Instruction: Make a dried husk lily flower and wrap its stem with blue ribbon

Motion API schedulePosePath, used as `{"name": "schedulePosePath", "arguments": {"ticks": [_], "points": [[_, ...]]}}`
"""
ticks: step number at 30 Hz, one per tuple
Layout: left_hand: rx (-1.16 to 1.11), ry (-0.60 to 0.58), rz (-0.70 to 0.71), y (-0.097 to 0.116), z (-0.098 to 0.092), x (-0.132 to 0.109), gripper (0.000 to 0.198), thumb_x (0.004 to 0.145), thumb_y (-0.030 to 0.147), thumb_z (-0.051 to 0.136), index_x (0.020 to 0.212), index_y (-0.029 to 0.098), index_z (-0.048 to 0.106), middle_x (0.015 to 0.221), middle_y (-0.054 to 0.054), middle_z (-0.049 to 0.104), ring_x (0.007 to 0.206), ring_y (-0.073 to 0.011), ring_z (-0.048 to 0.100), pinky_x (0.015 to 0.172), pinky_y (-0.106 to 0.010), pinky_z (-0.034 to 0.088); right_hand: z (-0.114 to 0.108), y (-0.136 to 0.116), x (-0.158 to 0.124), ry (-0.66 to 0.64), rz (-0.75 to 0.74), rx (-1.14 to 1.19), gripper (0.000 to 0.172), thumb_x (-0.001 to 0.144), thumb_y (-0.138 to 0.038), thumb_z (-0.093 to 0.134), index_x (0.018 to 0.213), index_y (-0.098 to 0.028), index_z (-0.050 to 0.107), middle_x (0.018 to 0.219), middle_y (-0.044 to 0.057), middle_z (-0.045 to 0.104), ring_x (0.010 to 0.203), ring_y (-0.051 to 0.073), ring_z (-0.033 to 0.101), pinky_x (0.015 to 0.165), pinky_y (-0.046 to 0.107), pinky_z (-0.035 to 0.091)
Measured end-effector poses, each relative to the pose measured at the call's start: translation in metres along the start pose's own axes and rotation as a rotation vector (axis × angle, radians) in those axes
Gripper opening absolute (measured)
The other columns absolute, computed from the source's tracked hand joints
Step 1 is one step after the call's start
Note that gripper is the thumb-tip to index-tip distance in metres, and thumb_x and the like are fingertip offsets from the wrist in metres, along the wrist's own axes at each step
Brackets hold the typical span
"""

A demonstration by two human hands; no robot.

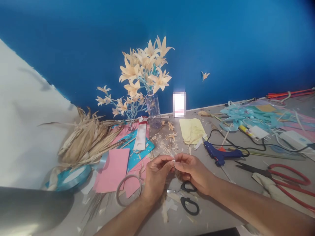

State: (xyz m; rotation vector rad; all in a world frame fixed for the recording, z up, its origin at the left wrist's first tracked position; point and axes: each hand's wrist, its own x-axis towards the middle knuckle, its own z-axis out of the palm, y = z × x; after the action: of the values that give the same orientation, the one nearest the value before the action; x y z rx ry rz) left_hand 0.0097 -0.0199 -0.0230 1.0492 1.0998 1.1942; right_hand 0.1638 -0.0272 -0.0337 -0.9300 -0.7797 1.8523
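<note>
My left hand (pixel 158 172) and my right hand (pixel 193 172) meet over the middle of the table, fingertips pinched together. Between them shows a small whitish strip (pixel 173 160), mostly covered by the fingers; its kind is not clear. Black-handled scissors (pixel 189 205) lie just below the hands. Left of my left wrist is a roll of tape (pixel 118 193), standing partly over pink paper (pixel 113 170). A blue glue gun (pixel 219 153) rests to the right of my right hand, near a yellow cloth or paper piece (pixel 193 131).
Cream artificial flowers stand in a clear vase (pixel 154 109) by the blue wall. Dried husks (pixel 78 141) and a blue ribbon roll (pixel 73 177) lie left. Red-handled shears (pixel 265 172), black cables and tangled light-blue ribbon (pixel 248 116) are right. A bright screen (pixel 179 105) leans behind.
</note>
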Motion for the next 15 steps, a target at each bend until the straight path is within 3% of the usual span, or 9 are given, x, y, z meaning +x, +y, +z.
{"name": "schedulePosePath", "arguments": {"ticks": [3, 9, 15], "points": [[0.044, 0.027, 0.02, 0.0, 0.003, -0.002, 0.011, 0.071, 0.025, 0.078, 0.077, 0.017, 0.076, 0.064, 0.0, 0.068, 0.059, -0.0119, 0.059, 0.059, -0.023, 0.049, 0.001, 0.0, 0.001, 0.031, 0.036, 0.065, 0.039, 0.062, -0.039, 0.092, 0.083, -0.016, 0.068, 0.071, 0.001, 0.066, 0.052, 0.004, 0.038, 0.045, 0.018, 0.018], [0.126, -0.028, 0.016, -0.001, 0.006, -0.007, 0.018, 0.079, 0.028, 0.07, 0.09, 0.018, 0.079, 0.073, -0.002, 0.072, 0.066, -0.0152, 0.063, 0.065, -0.027, 0.052, 0.003, -0.005, 0.002, 0.15, -0.01, -0.005, 0.042, 0.058, -0.045, 0.091, 0.07, -0.016, 0.063, 0.057, -0.004, 0.052, 0.051, 0.006, 0.04, 0.046, 0.02, 0.019], [0.386, -0.046, 0.149, 0.003, -0.003, -0.009, 0.025, 0.086, 0.03, 0.062, 0.102, 0.021, 0.078, 0.085, -0.004, 0.075, 0.076, -0.0173, 0.065, 0.074, -0.029, 0.051, 0.001, -0.012, -0.003, 0.109, -0.109, -0.293, 0.041, 0.073, -0.055, 0.076, 0.074, -0.018, 0.059, 0.058, -0.007, 0.043, 0.051, 0.008, 0.033, 0.048, 0.023, 0.023]]}}
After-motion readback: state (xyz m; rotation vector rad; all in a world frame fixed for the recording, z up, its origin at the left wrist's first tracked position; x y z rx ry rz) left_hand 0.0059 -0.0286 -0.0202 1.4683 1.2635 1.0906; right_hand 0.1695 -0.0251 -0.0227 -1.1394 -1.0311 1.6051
